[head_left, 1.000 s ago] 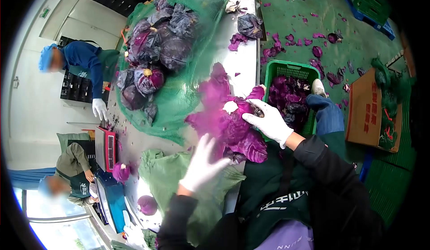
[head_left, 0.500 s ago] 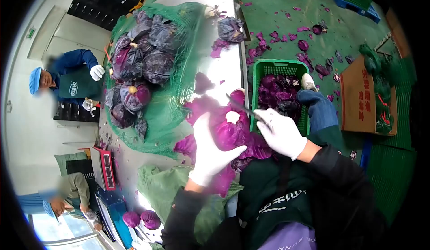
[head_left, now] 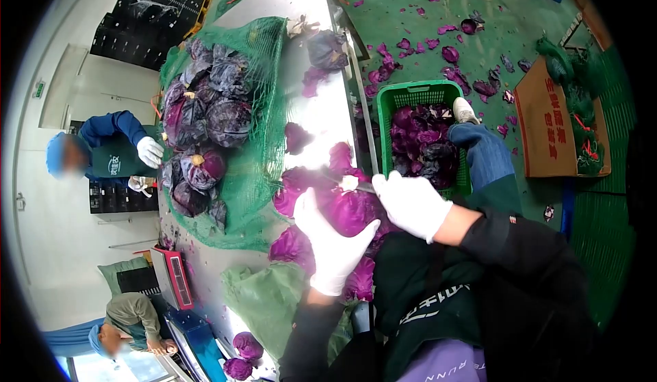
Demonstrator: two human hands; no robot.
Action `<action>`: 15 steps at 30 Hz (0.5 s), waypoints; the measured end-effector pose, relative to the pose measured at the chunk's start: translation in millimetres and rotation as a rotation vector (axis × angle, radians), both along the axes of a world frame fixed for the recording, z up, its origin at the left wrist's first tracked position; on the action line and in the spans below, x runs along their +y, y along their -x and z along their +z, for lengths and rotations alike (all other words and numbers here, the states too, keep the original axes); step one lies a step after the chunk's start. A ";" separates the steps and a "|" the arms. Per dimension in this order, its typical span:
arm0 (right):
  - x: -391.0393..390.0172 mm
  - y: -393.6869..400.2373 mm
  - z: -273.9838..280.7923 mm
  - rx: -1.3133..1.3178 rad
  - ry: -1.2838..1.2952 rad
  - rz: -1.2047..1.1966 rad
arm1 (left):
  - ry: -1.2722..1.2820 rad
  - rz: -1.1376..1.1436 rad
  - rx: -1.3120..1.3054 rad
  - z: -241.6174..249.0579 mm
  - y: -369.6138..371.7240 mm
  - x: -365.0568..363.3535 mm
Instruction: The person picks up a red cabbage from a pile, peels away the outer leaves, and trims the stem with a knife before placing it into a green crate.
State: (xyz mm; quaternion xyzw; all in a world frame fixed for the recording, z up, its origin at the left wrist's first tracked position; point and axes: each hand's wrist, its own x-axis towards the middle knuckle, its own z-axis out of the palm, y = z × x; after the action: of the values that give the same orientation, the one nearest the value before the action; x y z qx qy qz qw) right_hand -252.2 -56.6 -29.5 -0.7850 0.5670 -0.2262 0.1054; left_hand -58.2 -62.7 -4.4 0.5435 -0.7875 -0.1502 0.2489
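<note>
A red cabbage (head_left: 354, 212) with a pale cut stem lies on the metal table among loose purple leaves. My gloved left hand (head_left: 330, 248) grips its near left side, thumb and fingers set wide around it. In my gloved right hand (head_left: 415, 206) is a knife (head_left: 367, 186), its blade at the stem and partly lost in glare. Peeled leaves (head_left: 291, 245) lie beside my left hand. Below the table edge, a green crate (head_left: 387, 149) holds purple leaves.
Several unpeeled cabbages (head_left: 229, 122) rest on a green mesh bag (head_left: 263, 177). A darker cabbage (head_left: 327, 49) is near the far edge. Two peeled cabbages (head_left: 247, 346) sit near a green sack (head_left: 263, 296). Two co-workers stand across the table; a cardboard box (head_left: 547, 136) is right.
The knife blade has come down and left onto the cabbage's stem, with my right hand moving left. My left hand stays against the cabbage. The whole view has shifted slightly.
</note>
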 end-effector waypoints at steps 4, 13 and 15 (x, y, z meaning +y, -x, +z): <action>-47.0 43.5 -41.4 0.141 -0.190 -0.255 | 0.057 -0.002 -0.032 -2.2 5.6 21.5; -1.9 10.9 1.7 -0.142 0.001 0.007 | 0.027 0.054 0.023 -10.6 -0.5 19.4; 13.2 6.0 11.3 -0.153 -0.049 0.039 | 0.020 0.062 0.016 -9.3 0.2 18.7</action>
State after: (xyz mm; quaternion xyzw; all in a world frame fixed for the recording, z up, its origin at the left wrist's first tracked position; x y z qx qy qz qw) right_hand -258.2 -43.5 -18.2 -0.7734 0.5475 -0.2694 0.1718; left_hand -58.4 -44.0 -13.7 0.5641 -0.7695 -0.1389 0.2652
